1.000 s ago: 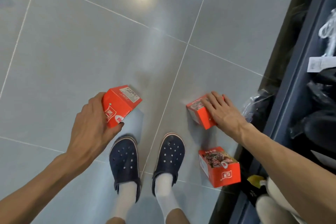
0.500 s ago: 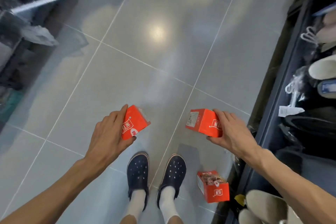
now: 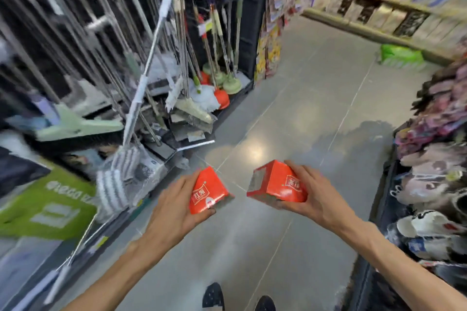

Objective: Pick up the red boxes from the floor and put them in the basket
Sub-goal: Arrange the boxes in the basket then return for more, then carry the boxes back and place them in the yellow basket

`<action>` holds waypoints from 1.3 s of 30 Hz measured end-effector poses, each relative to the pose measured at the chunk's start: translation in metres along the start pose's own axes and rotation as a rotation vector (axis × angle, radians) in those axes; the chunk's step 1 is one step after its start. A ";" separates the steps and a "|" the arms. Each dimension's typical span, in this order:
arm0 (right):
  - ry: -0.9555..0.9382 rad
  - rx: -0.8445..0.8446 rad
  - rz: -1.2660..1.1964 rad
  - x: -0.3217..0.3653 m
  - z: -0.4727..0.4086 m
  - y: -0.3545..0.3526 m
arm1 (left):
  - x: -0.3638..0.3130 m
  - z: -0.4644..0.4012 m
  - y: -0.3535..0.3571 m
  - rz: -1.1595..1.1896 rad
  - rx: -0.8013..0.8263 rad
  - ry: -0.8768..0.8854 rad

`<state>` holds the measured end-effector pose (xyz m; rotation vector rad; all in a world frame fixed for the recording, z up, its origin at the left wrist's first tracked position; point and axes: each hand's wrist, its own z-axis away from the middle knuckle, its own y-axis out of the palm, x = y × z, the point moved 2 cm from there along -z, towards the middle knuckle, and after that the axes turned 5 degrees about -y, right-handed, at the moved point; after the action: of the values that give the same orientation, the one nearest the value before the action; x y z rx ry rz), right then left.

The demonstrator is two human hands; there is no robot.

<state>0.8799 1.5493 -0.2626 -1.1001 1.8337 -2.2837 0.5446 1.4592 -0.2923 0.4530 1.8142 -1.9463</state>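
My left hand point(image 3: 174, 207) grips a red box point(image 3: 208, 190) with white lettering, held in the air above the grey tiled floor. My right hand point(image 3: 316, 194) grips a second red box point(image 3: 276, 183), tilted, at about the same height. The two boxes are a short gap apart in the middle of the view. No basket is in view. The third red box seen earlier on the floor is out of frame.
A rack of mops, brooms and plungers point(image 3: 177, 58) lines the left side of the aisle. Slippers fill a dark shelf point(image 3: 434, 184) on the right. Stocked shelves point(image 3: 379, 2) run across the far end. My dark clogs point(image 3: 213, 296) show at the bottom edge.
Both hands have lifted their red boxes up from the floor. The view has swung up from the floor to the aisle ahead, and the third box has dropped out of sight.
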 end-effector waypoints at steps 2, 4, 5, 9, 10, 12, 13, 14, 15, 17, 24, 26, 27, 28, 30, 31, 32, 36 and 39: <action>-0.058 -0.021 -0.046 0.041 -0.012 -0.031 | -0.010 0.023 -0.052 0.017 -0.088 -0.037; -0.138 -0.033 -0.055 0.078 -0.026 -0.055 | -0.014 0.050 -0.096 0.028 -0.166 -0.104; -0.184 -0.039 -0.047 0.096 -0.035 -0.064 | -0.014 0.063 -0.114 0.026 -0.216 -0.128; -0.370 -0.022 -0.058 0.173 -0.069 -0.082 | -0.015 0.127 -0.169 -0.010 -0.381 -0.246; -0.434 -0.001 -0.068 0.195 -0.076 -0.083 | -0.013 0.146 -0.178 -0.014 -0.423 -0.295; -0.558 0.048 -0.093 0.241 -0.088 -0.079 | -0.010 0.184 -0.193 -0.021 -0.519 -0.403; -0.619 0.072 -0.098 0.266 -0.091 -0.076 | -0.009 0.205 -0.199 -0.030 -0.566 -0.463; -0.679 0.097 -0.093 0.291 -0.092 -0.071 | -0.008 0.227 -0.205 -0.037 -0.607 -0.528; -0.742 0.124 -0.081 0.317 -0.092 -0.065 | -0.007 0.250 -0.211 -0.042 -0.646 -0.590; -0.876 0.192 -0.066 0.371 -0.086 -0.047 | -0.005 0.299 -0.223 -0.056 -0.718 -0.702; -1.275 0.397 -0.024 0.565 0.003 0.039 | 0.001 0.500 -0.253 -0.154 -0.972 -1.062; -1.351 0.468 -0.030 0.618 0.043 0.065 | 0.003 0.564 -0.255 -0.179 -1.024 -1.172; -1.387 0.502 -0.030 0.644 0.066 0.079 | 0.003 0.596 -0.256 -0.185 -1.042 -1.228; -1.427 0.528 -0.025 0.669 0.088 0.092 | 0.004 0.627 -0.256 -0.194 -1.057 -1.284; -1.511 0.565 -0.012 0.716 0.136 0.116 | 0.003 0.691 -0.257 -0.214 -1.075 -1.386; -1.547 0.583 -0.015 0.740 0.162 0.127 | 0.002 0.721 -0.257 -0.219 -1.076 -1.427; -1.583 0.597 -0.019 0.764 0.187 0.138 | 0.000 0.751 -0.258 -0.225 -1.080 -1.465; -1.701 0.643 -0.044 0.851 0.288 0.177 | -0.008 0.864 -0.257 -0.235 -1.135 -1.618; -1.771 0.711 -0.100 0.912 0.357 0.210 | -0.009 0.941 -0.259 -0.224 -1.194 -1.718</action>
<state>0.2949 0.7952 0.0413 -1.8643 0.2312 -0.7990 0.4707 0.5352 0.0142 -1.3651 1.2373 -0.3772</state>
